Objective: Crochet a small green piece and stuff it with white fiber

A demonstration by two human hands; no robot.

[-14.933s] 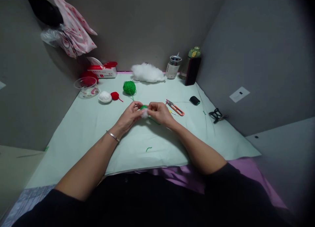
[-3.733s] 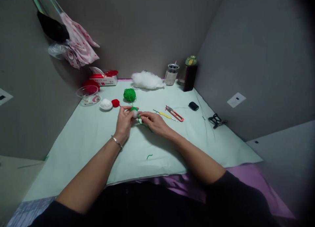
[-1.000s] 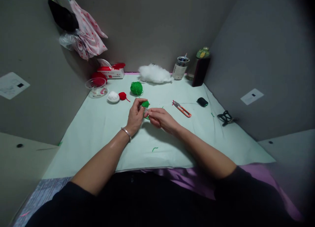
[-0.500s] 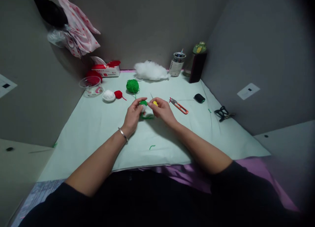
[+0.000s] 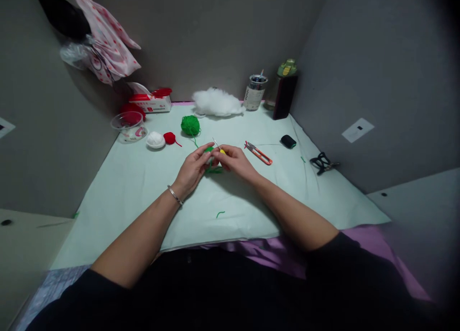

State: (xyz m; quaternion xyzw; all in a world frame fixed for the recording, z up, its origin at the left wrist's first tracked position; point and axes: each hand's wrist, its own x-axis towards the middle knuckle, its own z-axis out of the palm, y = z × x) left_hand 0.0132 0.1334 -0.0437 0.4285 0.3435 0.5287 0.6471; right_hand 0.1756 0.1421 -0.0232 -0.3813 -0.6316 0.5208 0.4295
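Small green yarn piece (image 5: 209,150), white-stuffed, pinched in the left hand (image 5: 194,167).

Both forearms angle inward, the left hand (image 5: 194,169) and right hand (image 5: 233,159) close together, fingers bent.

Print on box (image 5: 160,105) and can (image 5: 253,98); illegible.
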